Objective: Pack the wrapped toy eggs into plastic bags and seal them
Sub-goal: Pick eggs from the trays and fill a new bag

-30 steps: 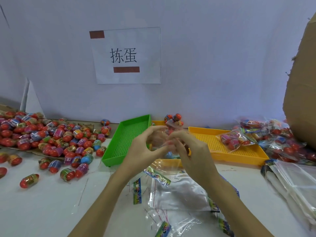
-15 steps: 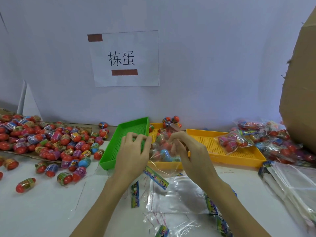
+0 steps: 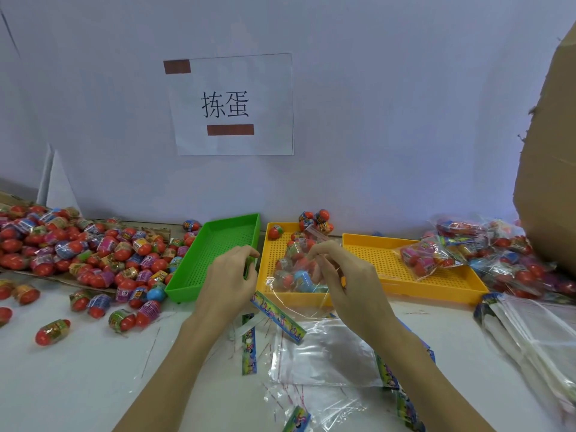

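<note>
A clear plastic bag (image 3: pixel 291 277) holding several wrapped toy eggs hangs over the middle yellow tray (image 3: pixel 274 254), its colourful header strip (image 3: pixel 277 316) dangling below. My right hand (image 3: pixel 349 279) pinches the bag's upper part with curled fingers. My left hand (image 3: pixel 230 275) is apart from the bag, by the right rim of the green tray (image 3: pixel 218 244). Its fingers are curled with the tips together, and I make out nothing between them. A large heap of loose wrapped eggs (image 3: pixel 93 254) covers the table at the left.
Flat empty bags (image 3: pixel 327 353) and thin peeled strips lie on the table under my wrists. A second yellow tray (image 3: pixel 389 266) holds a filled bag (image 3: pixel 427 255), with more filled bags (image 3: pixel 498 244) beyond. A stack of bags (image 3: pixel 545 332) and a cardboard box (image 3: pixel 548 182) stand at the right.
Both hands were together on the bag a second ago. My left hand has let go and drawn left toward the green tray. The bag has sunk lower over the yellow tray.
</note>
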A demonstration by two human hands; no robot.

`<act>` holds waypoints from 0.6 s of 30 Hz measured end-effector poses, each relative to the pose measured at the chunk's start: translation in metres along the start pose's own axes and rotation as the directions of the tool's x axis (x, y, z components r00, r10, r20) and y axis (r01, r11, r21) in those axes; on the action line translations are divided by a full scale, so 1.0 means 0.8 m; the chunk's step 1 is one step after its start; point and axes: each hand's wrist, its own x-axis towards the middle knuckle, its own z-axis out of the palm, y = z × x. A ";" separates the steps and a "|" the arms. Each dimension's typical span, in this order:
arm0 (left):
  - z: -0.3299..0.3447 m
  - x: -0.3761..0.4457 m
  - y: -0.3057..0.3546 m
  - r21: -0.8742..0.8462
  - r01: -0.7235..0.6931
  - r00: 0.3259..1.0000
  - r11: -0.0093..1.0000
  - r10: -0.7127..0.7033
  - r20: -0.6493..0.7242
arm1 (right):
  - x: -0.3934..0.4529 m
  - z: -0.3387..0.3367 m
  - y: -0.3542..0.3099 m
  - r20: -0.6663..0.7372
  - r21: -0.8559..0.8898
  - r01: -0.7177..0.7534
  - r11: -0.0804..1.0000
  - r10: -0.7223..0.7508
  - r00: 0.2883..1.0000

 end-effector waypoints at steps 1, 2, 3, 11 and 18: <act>0.002 0.000 -0.001 0.014 -0.001 1.000 1.000 0.001 0.018 | 0.000 0.000 0.000 0.003 0.000 -0.003 1.000 0.003 1.000; 0.004 0.000 -0.002 0.025 0.000 0.999 1.000 -0.001 0.035 | 0.000 0.001 0.001 0.006 -0.001 -0.007 1.000 0.007 1.000; 0.005 0.000 -0.003 0.030 0.013 0.998 0.999 -0.015 0.053 | 0.000 0.001 0.001 0.009 -0.003 -0.012 1.000 0.012 1.000; 0.007 0.005 -0.012 0.057 0.082 0.992 0.995 -0.087 0.086 | -0.001 -0.001 0.005 0.000 0.005 -0.071 0.997 0.071 0.997; -0.019 -0.004 0.034 -0.525 -0.053 0.958 0.849 0.191 0.213 | 0.002 -0.007 -0.010 0.207 0.174 -0.069 0.982 0.032 0.978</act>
